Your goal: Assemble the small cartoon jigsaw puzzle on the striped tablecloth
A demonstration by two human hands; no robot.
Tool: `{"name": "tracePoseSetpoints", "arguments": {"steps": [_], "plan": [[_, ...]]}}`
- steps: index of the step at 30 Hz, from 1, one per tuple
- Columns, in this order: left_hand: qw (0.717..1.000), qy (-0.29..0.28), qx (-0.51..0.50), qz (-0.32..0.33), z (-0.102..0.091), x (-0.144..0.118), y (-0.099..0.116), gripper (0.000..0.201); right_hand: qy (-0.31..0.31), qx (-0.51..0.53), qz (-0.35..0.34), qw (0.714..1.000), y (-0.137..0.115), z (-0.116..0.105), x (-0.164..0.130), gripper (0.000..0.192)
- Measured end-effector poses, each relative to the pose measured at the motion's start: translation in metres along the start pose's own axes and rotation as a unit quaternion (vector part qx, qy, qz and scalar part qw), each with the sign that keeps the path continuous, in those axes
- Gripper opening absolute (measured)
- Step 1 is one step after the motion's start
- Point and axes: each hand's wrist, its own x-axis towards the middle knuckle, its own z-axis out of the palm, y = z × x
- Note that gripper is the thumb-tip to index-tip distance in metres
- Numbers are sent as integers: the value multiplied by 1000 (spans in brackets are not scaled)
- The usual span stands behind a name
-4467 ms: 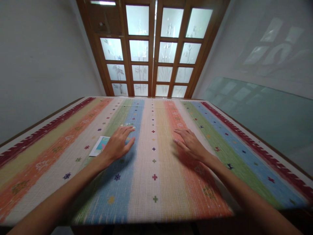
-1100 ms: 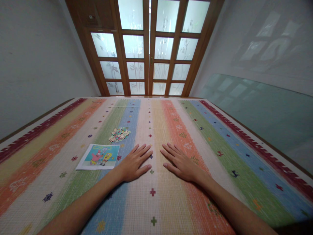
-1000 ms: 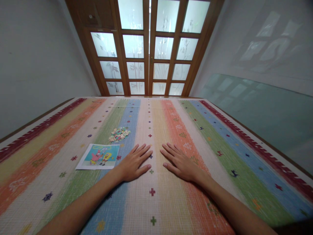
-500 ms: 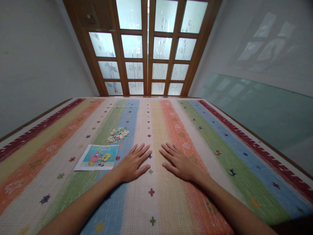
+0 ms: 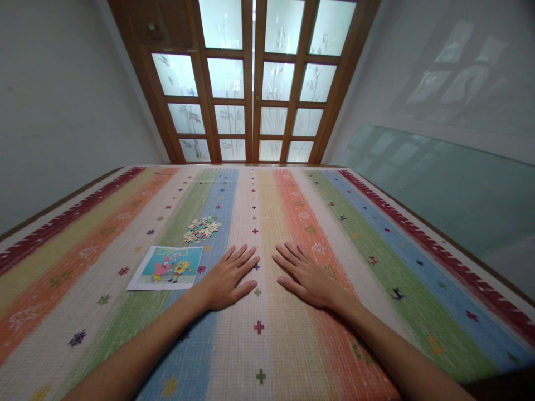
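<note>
Puzzle pieces (image 5: 202, 229), heaped, details indistinct

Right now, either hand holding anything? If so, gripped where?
Nothing is held. The left hand and right hand lie flat, fingers spread, on the striped woven mat, beside the printed cartoon picture card and small pile of puzzle pieces.

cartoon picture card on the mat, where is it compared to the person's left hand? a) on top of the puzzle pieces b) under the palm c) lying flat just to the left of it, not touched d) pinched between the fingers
c: the cartoon picture card lies flat on the striped mat just left of the left hand, which rests palm down and empty; the pile of puzzle pieces sits apart, beyond the card.
</note>
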Motion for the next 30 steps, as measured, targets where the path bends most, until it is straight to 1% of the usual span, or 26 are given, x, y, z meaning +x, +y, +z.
{"name": "tracePoseSetpoints", "arguments": {"steps": [4,8,15,21,26,30], "plan": [[1000,8,4,0,1,0,0,63,-3,2,-2,1000,1,0,0,59],[1000,1,5,1,1,1,0,62,-5,0,-5,1000,1,0,0,60],[1000,0,-3,4,-1,1,0,62,9,-1,-7,1000,1,2,0,58],[1000,-15,0,-7,-2,2,1,63,5,2,-3,1000,2,3,0,58],[1000,-9,-3,-4,-2,1,1,62,14,4,-5,1000,2,3,0,57],[1000,-7,-3,-3,-2,1,1,62,7,2,-7,1000,1,2,1,58]]}}
